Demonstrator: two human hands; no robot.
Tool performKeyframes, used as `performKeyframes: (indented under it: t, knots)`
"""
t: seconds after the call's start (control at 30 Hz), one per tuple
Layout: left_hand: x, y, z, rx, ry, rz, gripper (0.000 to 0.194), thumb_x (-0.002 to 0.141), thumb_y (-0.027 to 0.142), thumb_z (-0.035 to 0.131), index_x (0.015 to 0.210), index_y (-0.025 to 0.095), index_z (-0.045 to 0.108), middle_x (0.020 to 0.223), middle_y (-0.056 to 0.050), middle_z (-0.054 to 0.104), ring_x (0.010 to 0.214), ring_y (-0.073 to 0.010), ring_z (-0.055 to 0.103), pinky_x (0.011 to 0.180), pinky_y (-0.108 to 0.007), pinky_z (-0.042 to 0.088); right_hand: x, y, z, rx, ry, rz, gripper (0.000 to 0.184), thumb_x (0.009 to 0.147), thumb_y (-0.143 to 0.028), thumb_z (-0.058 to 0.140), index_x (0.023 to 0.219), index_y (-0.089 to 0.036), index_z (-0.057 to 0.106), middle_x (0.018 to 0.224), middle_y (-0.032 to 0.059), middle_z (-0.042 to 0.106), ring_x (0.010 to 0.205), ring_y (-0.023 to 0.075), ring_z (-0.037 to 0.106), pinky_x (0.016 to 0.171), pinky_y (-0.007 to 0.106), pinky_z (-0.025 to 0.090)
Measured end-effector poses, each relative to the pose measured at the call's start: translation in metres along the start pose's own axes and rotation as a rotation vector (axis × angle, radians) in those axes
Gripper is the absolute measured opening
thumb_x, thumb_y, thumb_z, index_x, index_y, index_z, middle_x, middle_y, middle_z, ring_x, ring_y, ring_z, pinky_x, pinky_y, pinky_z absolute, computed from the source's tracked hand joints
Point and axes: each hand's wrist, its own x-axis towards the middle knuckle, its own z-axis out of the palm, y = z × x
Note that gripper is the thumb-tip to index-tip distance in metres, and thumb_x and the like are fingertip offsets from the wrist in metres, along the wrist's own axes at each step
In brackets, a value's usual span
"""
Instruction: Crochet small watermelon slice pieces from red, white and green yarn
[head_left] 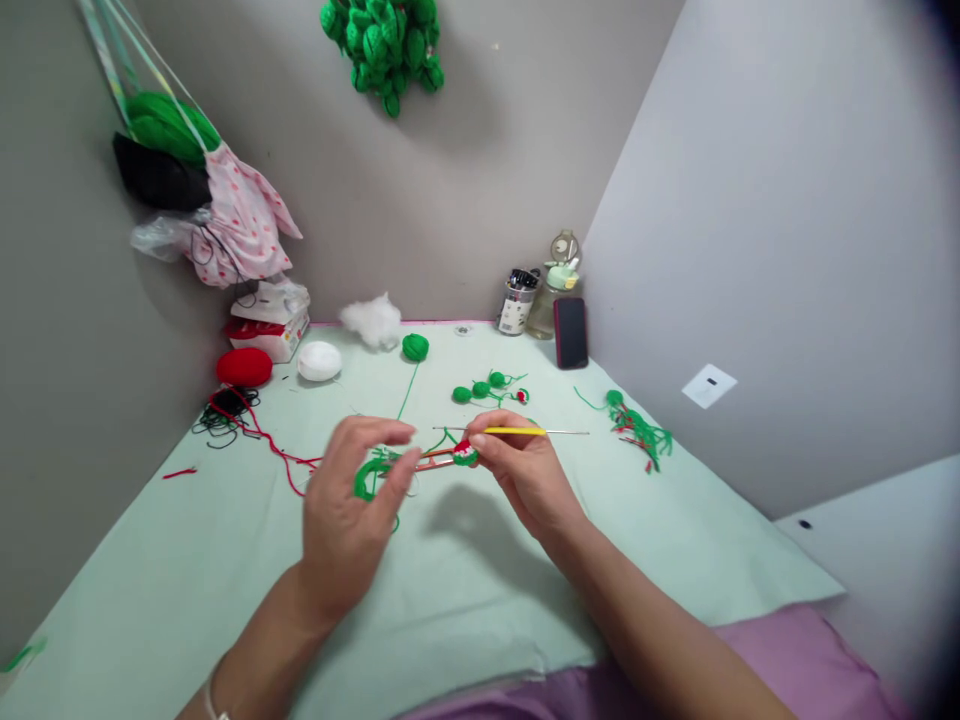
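Near the middle of the table, my right hand (521,465) is closed on a crochet hook (517,431) with a yellow grip and on a small crocheted piece (465,455) in red, white and green. The hook lies roughly level across the fingers. To the left, my left hand (352,510) has its thumb and fingers apart and holds nothing that I can see. Behind its fingertips are loops of green yarn (365,481) and a slim orange-pink object (435,460), partly covered, whose kind I cannot make out. A green strand runs back to a green yarn ball (415,347).
Red yarn (244,367), white yarn (319,361) and white stuffing (373,321) sit at the back left. Small green crocheted balls (481,389) lie beyond my right hand, with yarn scraps (637,430) farther right. A phone (571,333) leans near a pen cup (517,305).
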Motion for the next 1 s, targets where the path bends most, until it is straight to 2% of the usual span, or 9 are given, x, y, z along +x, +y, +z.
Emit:
performKeyframes:
  t: [0.1, 0.27, 0.37, 0.47, 0.57, 0.67, 0.77, 0.9, 1.0]
  knots:
    - [-0.012, 0.001, 0.013, -0.051, -0.145, 0.07, 0.018, 0.095, 0.013, 0.071, 0.103, 0.029, 0.074, 0.098, -0.001, 0.072, 0.095, -0.0219, 0.068, 0.087, -0.033, 0.053, -0.002, 0.006, -0.001, -0.124, -0.006, -0.076, 0.015, 0.076, -0.032, 0.094, 0.083, -0.024, 0.083, 0.082, -0.0009, 0.074, 0.074, 0.0135, 0.065, 0.073, 0.027, 0.055]
    - [-0.015, -0.013, 0.02, -0.09, -0.209, -0.072, 0.014, 0.093, 0.014, 0.071, 0.099, 0.026, 0.075, 0.094, -0.002, 0.074, 0.088, -0.0211, 0.072, 0.087, -0.034, 0.058, -0.002, 0.009, -0.002, -0.286, -0.025, -0.112, 0.014, 0.081, -0.036, 0.09, 0.086, -0.025, 0.083, 0.085, 0.0004, 0.077, 0.074, 0.0151, 0.066, 0.073, 0.03, 0.056]
    - [-0.013, -0.017, 0.019, -0.099, -0.192, -0.135, 0.008, 0.092, 0.018, 0.073, 0.093, 0.026, 0.075, 0.089, -0.002, 0.074, 0.085, -0.0216, 0.072, 0.086, -0.034, 0.059, -0.003, 0.007, 0.001, -0.353, -0.041, -0.115, 0.016, 0.08, -0.037, 0.09, 0.086, -0.024, 0.082, 0.084, 0.0006, 0.075, 0.074, 0.0158, 0.065, 0.072, 0.03, 0.056]
    - [-0.013, -0.014, 0.017, -0.107, -0.161, -0.232, 0.003, 0.093, 0.024, 0.074, 0.091, 0.025, 0.074, 0.088, -0.002, 0.075, 0.081, -0.0213, 0.072, 0.083, -0.033, 0.059, -0.006, 0.006, 0.006, -0.393, -0.087, -0.132, 0.015, 0.078, -0.032, 0.09, 0.088, -0.025, 0.081, 0.092, 0.0013, 0.074, 0.083, 0.0177, 0.068, 0.077, 0.031, 0.057]
    - [-0.011, -0.009, 0.015, -0.138, -0.177, -0.331, 0.008, 0.094, 0.029, 0.073, 0.088, 0.024, 0.072, 0.083, -0.001, 0.075, 0.077, -0.0204, 0.073, 0.077, -0.032, 0.059, -0.009, 0.007, 0.01, -0.452, -0.098, -0.162, 0.007, 0.082, -0.024, 0.083, 0.089, -0.025, 0.08, 0.094, 0.0013, 0.072, 0.086, 0.0178, 0.069, 0.08, 0.031, 0.057]
    - [-0.01, -0.008, 0.015, -0.189, -0.218, -0.399, 0.014, 0.095, 0.034, 0.072, 0.086, 0.023, 0.072, 0.079, -0.001, 0.074, 0.074, -0.0202, 0.074, 0.07, -0.03, 0.059, -0.009, 0.009, 0.01, -0.499, -0.059, -0.165, 0.005, 0.083, -0.021, 0.077, 0.086, -0.024, 0.079, 0.089, 0.0011, 0.073, 0.081, 0.0171, 0.068, 0.074, 0.03, 0.055]
    - [-0.011, -0.011, 0.018, -0.223, -0.216, -0.411, 0.012, 0.093, 0.035, 0.074, 0.089, 0.023, 0.072, 0.087, -0.001, 0.076, 0.082, -0.0204, 0.075, 0.076, -0.03, 0.06, -0.008, 0.011, 0.009, -0.457, -0.037, -0.151, 0.003, 0.083, -0.024, 0.078, 0.086, -0.024, 0.078, 0.088, 0.001, 0.074, 0.078, 0.0165, 0.069, 0.073, 0.03, 0.057]
    - [-0.015, -0.012, 0.023, -0.217, -0.169, -0.384, 0.012, 0.085, 0.025, 0.079, 0.091, 0.025, 0.069, 0.092, 0.0, 0.075, 0.087, -0.0191, 0.072, 0.087, -0.031, 0.059, -0.006, 0.016, 0.006, -0.471, -0.027, -0.161, 0.005, 0.083, -0.026, 0.081, 0.087, -0.023, 0.079, 0.088, 0.0021, 0.075, 0.079, 0.018, 0.07, 0.074, 0.031, 0.058]
    - [-0.016, -0.01, 0.024, -0.205, -0.142, -0.384, 0.012, 0.083, 0.021, 0.078, 0.086, 0.025, 0.067, 0.086, 0.002, 0.072, 0.083, -0.0184, 0.07, 0.086, -0.031, 0.058, -0.006, 0.019, 0.005, -0.565, -0.029, -0.266, 0.002, 0.085, -0.024, 0.08, 0.086, -0.025, 0.08, 0.088, 0.0033, 0.075, 0.079, 0.0194, 0.07, 0.074, 0.033, 0.058]
